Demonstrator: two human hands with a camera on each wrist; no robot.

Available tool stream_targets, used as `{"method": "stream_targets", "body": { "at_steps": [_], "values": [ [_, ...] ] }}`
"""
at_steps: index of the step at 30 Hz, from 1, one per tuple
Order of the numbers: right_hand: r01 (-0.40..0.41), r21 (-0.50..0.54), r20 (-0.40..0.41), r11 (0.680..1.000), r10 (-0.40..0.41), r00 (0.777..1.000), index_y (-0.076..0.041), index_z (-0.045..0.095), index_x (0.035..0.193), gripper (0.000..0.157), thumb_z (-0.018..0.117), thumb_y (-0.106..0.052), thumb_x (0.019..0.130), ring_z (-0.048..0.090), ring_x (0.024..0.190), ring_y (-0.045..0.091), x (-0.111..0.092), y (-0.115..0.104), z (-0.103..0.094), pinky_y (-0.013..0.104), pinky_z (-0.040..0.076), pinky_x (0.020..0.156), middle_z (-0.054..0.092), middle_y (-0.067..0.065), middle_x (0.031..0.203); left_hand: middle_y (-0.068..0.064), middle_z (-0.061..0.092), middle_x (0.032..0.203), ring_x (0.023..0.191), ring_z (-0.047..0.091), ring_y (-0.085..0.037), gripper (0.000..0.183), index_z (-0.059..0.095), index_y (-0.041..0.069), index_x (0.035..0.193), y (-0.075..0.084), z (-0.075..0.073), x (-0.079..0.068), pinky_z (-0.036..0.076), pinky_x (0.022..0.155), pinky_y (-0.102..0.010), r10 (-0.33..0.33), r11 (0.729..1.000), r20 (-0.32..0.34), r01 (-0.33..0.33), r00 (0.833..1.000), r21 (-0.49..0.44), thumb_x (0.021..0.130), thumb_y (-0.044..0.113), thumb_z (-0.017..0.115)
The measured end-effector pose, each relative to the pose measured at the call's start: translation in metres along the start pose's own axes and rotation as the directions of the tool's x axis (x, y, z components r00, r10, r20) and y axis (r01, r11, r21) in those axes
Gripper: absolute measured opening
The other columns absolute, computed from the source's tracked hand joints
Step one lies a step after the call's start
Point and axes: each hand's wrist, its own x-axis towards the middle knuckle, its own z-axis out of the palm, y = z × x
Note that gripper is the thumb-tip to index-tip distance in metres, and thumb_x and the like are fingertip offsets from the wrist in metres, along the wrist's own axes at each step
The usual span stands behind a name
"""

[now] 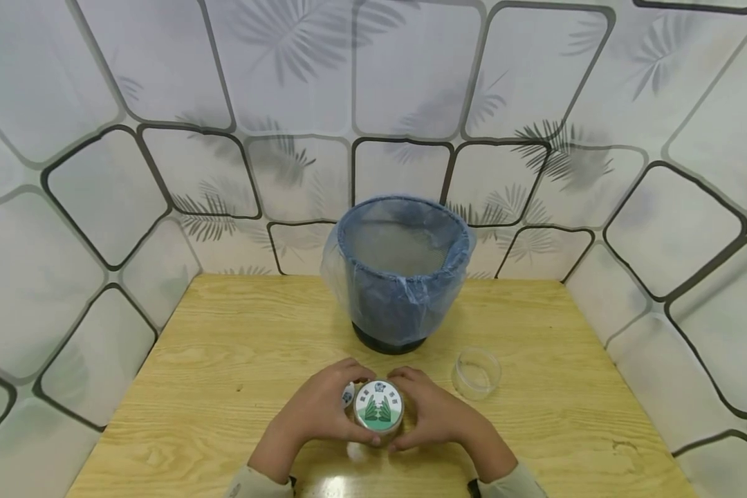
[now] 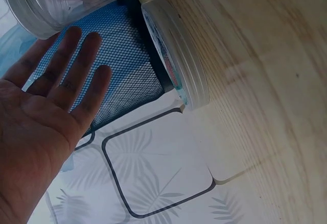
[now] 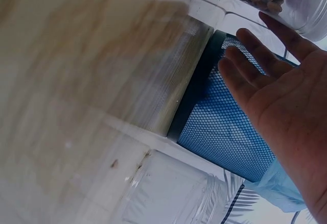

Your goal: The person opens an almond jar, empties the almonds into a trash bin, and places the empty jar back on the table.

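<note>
A round screw-top jar [image 1: 378, 408] stands between my two hands, its white and green lid label with green hands facing up. Through its clear wall the left wrist view shows small brownish pieces. My left hand [image 1: 326, 409] curves round the jar's left side, thumb in front, forefinger behind. From the right, my right hand [image 1: 437, 413] spans it the same way with thumb and forefinger. The remaining fingers [image 2: 71, 89] of the left hand are spread away from the jar. A labelled flat round lid [image 2: 179, 55] stands beneath the left hand, mostly covered in the head view.
A clear uncovered plastic jar [image 1: 476, 373] stands to the right of my right hand. Behind the hands is a blue mesh bin [image 1: 395, 315] with a bluish plastic bag folded over its rim. Patterned walls [image 1: 404, 104] border the wooden table [image 1: 236, 360] at the back and sides.
</note>
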Motion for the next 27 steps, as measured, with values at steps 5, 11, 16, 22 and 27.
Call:
{"method": "stream_targets", "body": {
  "at_steps": [5,11,16,22,27],
  "values": [
    [-0.019,0.002,0.016,1.000,0.019,1.000,-0.018,0.058,0.148,0.095,0.097,-0.056,0.071,0.048,0.144,0.027,0.0025,-0.0003,0.0014,0.057,0.048,0.115,0.051,0.002,0.154,0.013,0.068,0.119,0.109,0.067,-0.009,0.091,0.070,0.016,0.136,-0.0006,0.0006,0.0005,0.060,0.097,-0.038,0.002,1.000,0.000,-0.002,1.000,-0.002,0.064,0.065,0.097],
    [-0.013,0.005,0.029,1.000,0.012,1.000,-0.024,0.059,0.144,0.085,0.096,-0.053,0.073,0.053,0.137,0.022,0.0055,-0.0003,0.0026,0.052,0.051,0.113,0.054,-0.002,0.149,0.014,0.067,0.118,0.107,0.066,-0.007,0.094,0.070,0.014,0.137,-0.0002,0.0014,0.0010,0.060,0.096,-0.037,0.000,1.000,0.001,0.000,1.000,0.011,0.064,0.067,0.096],
    [-0.006,0.033,0.032,0.999,0.005,0.999,-0.027,0.060,0.140,0.079,0.097,-0.047,0.074,0.056,0.130,0.014,0.0060,-0.0026,0.0021,0.046,0.052,0.112,0.056,-0.007,0.143,0.015,0.067,0.115,0.105,0.065,-0.004,0.092,0.071,0.015,0.136,-0.0001,0.0015,0.0016,0.061,0.095,-0.037,0.007,1.000,0.000,-0.007,1.000,0.009,0.065,0.067,0.095],
    [-0.005,0.056,0.037,0.998,0.003,0.999,-0.028,0.061,0.138,0.076,0.098,-0.045,0.074,0.057,0.126,0.010,0.0063,-0.0034,0.0012,0.043,0.052,0.111,0.056,-0.010,0.139,0.014,0.067,0.114,0.103,0.064,-0.004,0.092,0.072,0.013,0.136,0.0008,0.0010,0.0013,0.061,0.094,-0.036,0.008,1.000,-0.002,-0.008,1.000,0.015,0.066,0.067,0.095],
    [-0.002,0.072,0.039,0.997,-0.001,0.999,-0.029,0.062,0.136,0.075,0.099,-0.046,0.072,0.059,0.123,0.008,0.0073,-0.0045,0.0002,0.041,0.052,0.111,0.057,-0.011,0.136,0.014,0.067,0.114,0.103,0.064,-0.004,0.091,0.071,0.012,0.136,0.0006,0.0016,0.0010,0.061,0.094,-0.038,0.009,1.000,-0.003,-0.009,1.000,0.006,0.066,0.067,0.095]
  ]
}}
